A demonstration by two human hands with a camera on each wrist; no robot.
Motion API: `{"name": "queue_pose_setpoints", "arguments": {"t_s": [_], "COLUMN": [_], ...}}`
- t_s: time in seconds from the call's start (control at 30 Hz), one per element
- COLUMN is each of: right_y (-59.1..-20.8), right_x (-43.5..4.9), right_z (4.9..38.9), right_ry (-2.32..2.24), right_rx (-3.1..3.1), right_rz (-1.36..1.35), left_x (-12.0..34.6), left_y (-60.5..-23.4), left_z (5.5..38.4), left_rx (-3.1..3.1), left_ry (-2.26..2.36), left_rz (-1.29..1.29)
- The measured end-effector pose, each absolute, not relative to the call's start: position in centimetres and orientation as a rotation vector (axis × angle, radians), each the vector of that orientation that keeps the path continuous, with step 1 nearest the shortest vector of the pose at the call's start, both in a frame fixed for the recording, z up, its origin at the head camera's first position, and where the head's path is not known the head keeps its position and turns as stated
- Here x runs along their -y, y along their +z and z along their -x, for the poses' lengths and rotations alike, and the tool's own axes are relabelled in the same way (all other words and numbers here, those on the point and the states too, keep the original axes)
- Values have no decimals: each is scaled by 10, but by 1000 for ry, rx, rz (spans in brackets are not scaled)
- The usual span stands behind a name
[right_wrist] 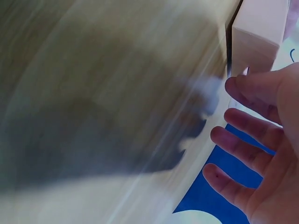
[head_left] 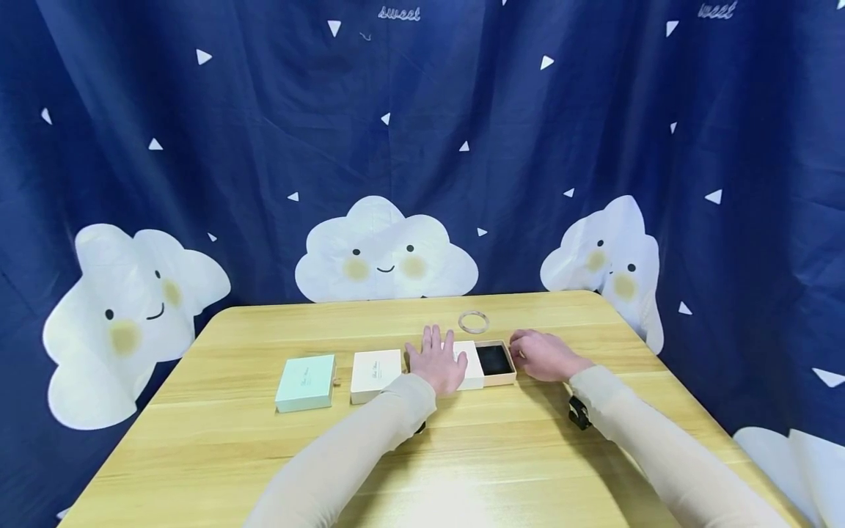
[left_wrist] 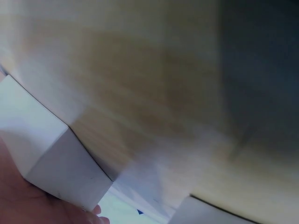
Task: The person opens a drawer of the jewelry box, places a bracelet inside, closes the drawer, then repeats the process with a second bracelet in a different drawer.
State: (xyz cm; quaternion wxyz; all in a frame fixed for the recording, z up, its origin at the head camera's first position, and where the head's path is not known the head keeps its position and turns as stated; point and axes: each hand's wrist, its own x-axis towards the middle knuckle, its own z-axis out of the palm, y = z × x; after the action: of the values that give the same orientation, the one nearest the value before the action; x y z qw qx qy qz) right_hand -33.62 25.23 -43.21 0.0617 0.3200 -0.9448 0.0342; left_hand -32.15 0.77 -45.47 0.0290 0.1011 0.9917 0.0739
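Observation:
My left hand (head_left: 436,364) lies with spread fingers on the white sleeve (head_left: 470,370) of a small drawer box. In the left wrist view, the hand rests along the pale box sleeve (left_wrist: 60,163). The box's pinkish drawer (head_left: 499,380) is slid partly out to the right, with a black pad (head_left: 493,360) inside. At the drawer's right end, the thumb and index finger of my right hand (head_left: 544,356) pinch its small pull tab. The right wrist view has the pink drawer end (right_wrist: 254,49) at those fingertips, the other fingers of the hand (right_wrist: 275,158) spread apart.
A pale ring-shaped bangle (head_left: 474,322) lies behind the box. To the left sit a closed white box (head_left: 375,375) and a closed mint-green box (head_left: 306,383) on the wooden table (head_left: 218,440). A blue curtain (head_left: 264,147) with clouds hangs behind the table.

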Motion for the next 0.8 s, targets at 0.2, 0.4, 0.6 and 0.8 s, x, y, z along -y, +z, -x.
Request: {"name": "queue_pose_setpoints", "arguments": {"t_s": [0.2, 0.4, 0.6, 0.8], "right_y": [-421, -407, -397, -388], "right_x": [-249, -244, -238, -227], "right_z": [337, 342, 356, 374], "right_ry": [127, 103, 77, 90], "right_rx": [2897, 2940, 2938, 3014], "right_rz": [-961, -905, -904, -879], "left_x": [-7, -7, -7, -8], "left_y": [-450, -447, -448, -452], "left_z": [317, 313, 313, 318], "left_rx": [-3056, -3062, -3062, -3061], "left_ry": [240, 244, 273, 260], "left_rz": [-314, -317, -321, -305]}}
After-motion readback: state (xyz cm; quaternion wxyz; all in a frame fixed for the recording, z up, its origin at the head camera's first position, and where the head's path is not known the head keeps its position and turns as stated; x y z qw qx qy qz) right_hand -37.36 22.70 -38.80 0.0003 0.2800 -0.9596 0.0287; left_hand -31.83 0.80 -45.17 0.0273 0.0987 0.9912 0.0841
